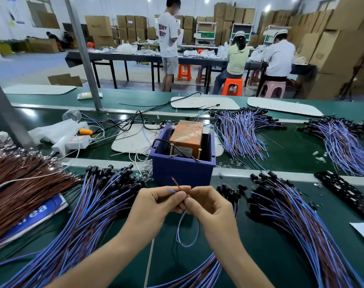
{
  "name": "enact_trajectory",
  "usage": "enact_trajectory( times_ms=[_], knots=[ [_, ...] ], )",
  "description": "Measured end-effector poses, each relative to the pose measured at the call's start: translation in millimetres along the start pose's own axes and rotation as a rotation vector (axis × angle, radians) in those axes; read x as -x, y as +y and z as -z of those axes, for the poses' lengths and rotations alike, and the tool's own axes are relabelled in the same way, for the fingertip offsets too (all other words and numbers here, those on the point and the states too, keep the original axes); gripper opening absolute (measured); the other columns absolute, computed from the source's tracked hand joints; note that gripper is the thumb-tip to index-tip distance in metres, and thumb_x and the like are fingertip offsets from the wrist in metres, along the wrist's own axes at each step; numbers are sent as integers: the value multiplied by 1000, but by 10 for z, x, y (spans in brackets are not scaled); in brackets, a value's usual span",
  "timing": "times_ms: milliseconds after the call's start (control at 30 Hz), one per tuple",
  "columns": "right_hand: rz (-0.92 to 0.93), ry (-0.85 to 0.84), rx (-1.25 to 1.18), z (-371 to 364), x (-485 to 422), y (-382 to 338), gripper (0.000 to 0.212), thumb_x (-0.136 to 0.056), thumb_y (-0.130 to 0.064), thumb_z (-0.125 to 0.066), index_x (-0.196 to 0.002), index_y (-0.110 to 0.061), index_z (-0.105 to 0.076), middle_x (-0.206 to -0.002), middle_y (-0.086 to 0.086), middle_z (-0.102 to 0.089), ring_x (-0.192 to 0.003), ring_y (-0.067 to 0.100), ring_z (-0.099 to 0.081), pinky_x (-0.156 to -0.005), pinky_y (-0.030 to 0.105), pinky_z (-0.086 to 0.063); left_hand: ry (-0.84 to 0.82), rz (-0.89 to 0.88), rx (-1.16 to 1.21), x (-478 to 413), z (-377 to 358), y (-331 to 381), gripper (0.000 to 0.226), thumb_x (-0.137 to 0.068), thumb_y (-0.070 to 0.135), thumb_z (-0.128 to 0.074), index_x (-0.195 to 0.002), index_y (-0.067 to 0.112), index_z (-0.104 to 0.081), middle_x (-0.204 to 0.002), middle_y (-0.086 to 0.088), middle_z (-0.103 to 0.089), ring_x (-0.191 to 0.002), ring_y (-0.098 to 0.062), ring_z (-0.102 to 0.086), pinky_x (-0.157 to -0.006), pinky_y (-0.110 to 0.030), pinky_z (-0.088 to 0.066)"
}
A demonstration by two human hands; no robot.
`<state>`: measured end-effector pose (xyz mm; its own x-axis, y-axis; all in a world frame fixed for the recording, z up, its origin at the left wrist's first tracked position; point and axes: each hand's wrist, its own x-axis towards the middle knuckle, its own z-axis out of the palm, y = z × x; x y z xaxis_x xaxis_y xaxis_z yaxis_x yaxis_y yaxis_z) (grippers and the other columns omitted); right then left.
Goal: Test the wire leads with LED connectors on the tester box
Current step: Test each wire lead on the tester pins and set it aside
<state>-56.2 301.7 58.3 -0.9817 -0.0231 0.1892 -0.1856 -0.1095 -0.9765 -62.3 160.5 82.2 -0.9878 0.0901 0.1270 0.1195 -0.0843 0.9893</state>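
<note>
My left hand (pixel 156 206) and my right hand (pixel 208 206) meet in front of me, both pinching one wire lead (pixel 186 231). Its blue and brown bare ends stick up between my fingertips and its loop hangs below my hands. Its LED connector is not visible. Just beyond my hands stands the tester box (pixel 186 138), orange, set inside a blue plastic bin (pixel 182 169) with two upright brass pins at its near edge. A large pile of blue-brown leads with black connectors (pixel 89 208) lies to the left, another pile (pixel 289 215) to the right.
More lead bundles (pixel 243 129) lie behind the bin and at the far right (pixel 343 142). Brown wires (pixel 17 183) fan out at left. A white power strip (pixel 71 142) and black perforated strip (pixel 345 194) lie on the green bench. People work at tables behind.
</note>
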Motion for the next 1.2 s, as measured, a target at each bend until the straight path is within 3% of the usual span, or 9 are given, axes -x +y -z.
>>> enact_trajectory(
  times_ms=[200,433,533,633,733,867,1000,1100,1200],
  knots=[
    [73,87,238,-45,-80,6,18,-87,-12,-68,-78,-27,-72,-76,-4,-73,-73,13,-68,-69,21,-52,58,29,-49,-135,2,-60,18,-87,1,-61,-91,14,-72,-65,1,-69,-57,-4,-56,-57,-14,-48],
    [-68,129,20,-51,-206,-29,11,-84,-13,-71,-80,-23,-73,-75,-2,-73,-64,4,-63,-58,14,-47,29,3,-156,-255,-36,-129,17,-87,3,-64,-90,15,-75,-65,4,-70,-56,-3,-56,-56,-15,-48],
    [-132,131,16,-35,-294,-49,9,-84,-11,-72,-79,-18,-75,-68,-2,-71,-56,1,-58,-52,11,-42,-17,-13,-270,-286,-40,-167,14,-86,8,-66,-77,11,-76,-57,3,-65,-53,-6,-54,-55,-16,-45],
    [-175,113,71,-26,-387,-46,15,-85,-7,-69,-74,-17,-71,-63,-5,-67,-55,2,-56,-52,11,-42,-34,-6,-328,-356,-37,-200,12,-86,10,-67,-80,7,-76,-57,-2,-63,-51,-8,-52,-54,-19,-45],
    [-237,160,32,23,-526,-57,17,-92,-7,-61,-78,-17,-62,-61,-9,-64,-54,4,-53,-47,12,-41,1,32,-268,-453,-20,-206,13,-86,8,-67,-75,10,-75,-58,1,-65,-47,-4,-50,-49,-16,-43],
    [-269,266,50,217,-763,-118,17,-94,-6,-58,-78,-13,-59,-60,2,-61,-38,-1,-46,-38,11,-34,117,138,-220,-651,112,-200,21,-92,19,-61,-78,18,-76,-55,8,-56,-43,-2,-42,-48,-15,-37],
    [-247,279,203,269,-858,-83,19,-92,-11,-64,-73,-15,-65,-55,-2,-62,-42,4,-43,-45,17,-35,214,134,-297,-806,251,-220,22,-94,24,-58,-82,18,-76,-56,4,-49,-39,-1,-39,-48,-17,-34],
    [-181,285,369,236,-903,-72,21,-89,-14,-66,-68,-17,-66,-54,-4,-64,-54,8,-52,-60,27,-42,237,118,-372,-857,291,-235,22,-93,24,-59,-79,19,-75,-54,5,-50,-46,-3,-42,-47,-11,-34],
    [-109,274,516,229,-923,-91,20,-86,-16,-67,-66,-20,-65,-52,-8,-64,-58,8,-59,-66,27,-47,224,131,-392,-883,316,-246,21,-93,24,-60,-82,16,-76,-55,5,-49,-51,-7,-43,-52,-18,-36]
  ],
)
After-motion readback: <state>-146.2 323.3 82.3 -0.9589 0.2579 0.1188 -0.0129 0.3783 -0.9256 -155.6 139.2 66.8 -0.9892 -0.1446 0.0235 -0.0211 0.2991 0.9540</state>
